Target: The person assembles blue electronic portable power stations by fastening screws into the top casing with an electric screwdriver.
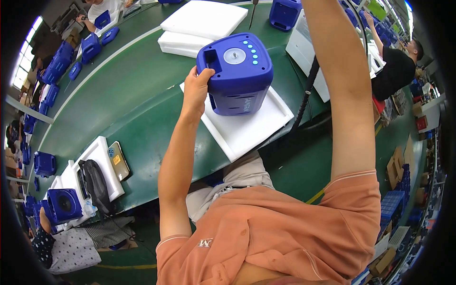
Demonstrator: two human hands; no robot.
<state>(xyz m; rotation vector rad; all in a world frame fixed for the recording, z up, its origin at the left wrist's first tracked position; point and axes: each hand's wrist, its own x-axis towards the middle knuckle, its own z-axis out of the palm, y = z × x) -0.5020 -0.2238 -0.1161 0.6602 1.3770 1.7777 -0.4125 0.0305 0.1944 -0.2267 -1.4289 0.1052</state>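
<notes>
My left hand (195,91) is closed on the handle edge of a blue plastic speaker housing (242,83), its thumb over the top corner. The housing's top has a handle cutout, a pale round disc with a small post, and a row of several light-blue buttons. A white foam tray (235,145) lies beneath the housing, at the table's near edge. My right arm (349,90) stretches up past the upper edge of the picture, so the right hand is out of sight. A thin-tipped driver (253,10) hangs point-down beyond the housing.
White foam slabs (204,21) are stacked behind the housing, and another blue housing (285,14) stands at the far right. A black hose (306,92) runs beside a white box (308,54). At left lie a phone (118,160) and a black pouch (96,186). Co-workers sit around the green table.
</notes>
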